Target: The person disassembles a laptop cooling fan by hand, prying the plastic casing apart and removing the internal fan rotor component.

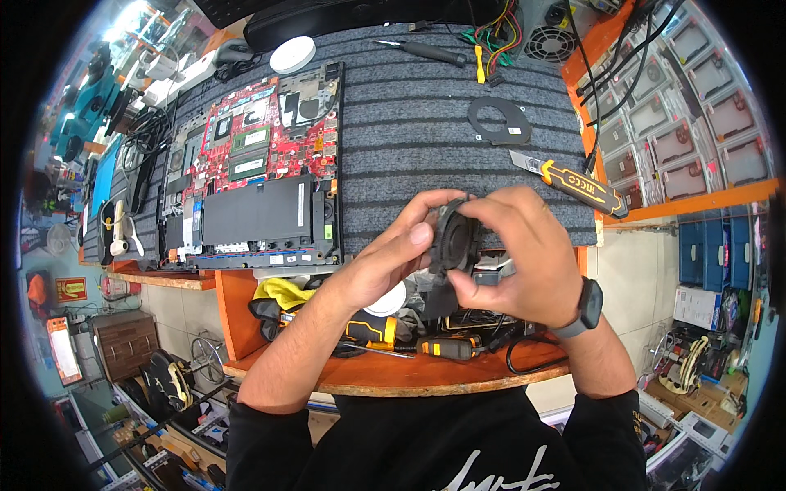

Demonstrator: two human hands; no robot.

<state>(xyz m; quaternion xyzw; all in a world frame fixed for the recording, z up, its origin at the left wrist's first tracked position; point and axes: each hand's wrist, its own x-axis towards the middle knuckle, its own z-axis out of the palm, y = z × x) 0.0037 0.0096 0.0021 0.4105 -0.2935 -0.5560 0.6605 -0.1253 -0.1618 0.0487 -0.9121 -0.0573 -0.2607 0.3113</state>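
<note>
Both grips are closed on the dark fan part [458, 237], which sits to the right of the opened laptop [250, 176], past its near right corner and lifted clear of the surface [393, 164]. The left hand [393, 254] holds it with thumb and fingers from the left; the right hand [528, 254] pinches its rim from the other side, thumb low and fingers high. For careful work, that rim hold seems right: pressure belongs on the frame, since squeezing the middle could bend whatever is thin or turns there. One hand is best left steadying while the other shifts. Because the part hangs over the cluttered drawer [352, 385] at the laptop's near right, working farther in over the surface would be safer should it slip. The ring-shaped plate [520, 120], flat to the laptop's right, looks easy to bend, and the utility knife [577, 184], farther right of the laptop with its blade showing, deserves a wide berth.
</note>
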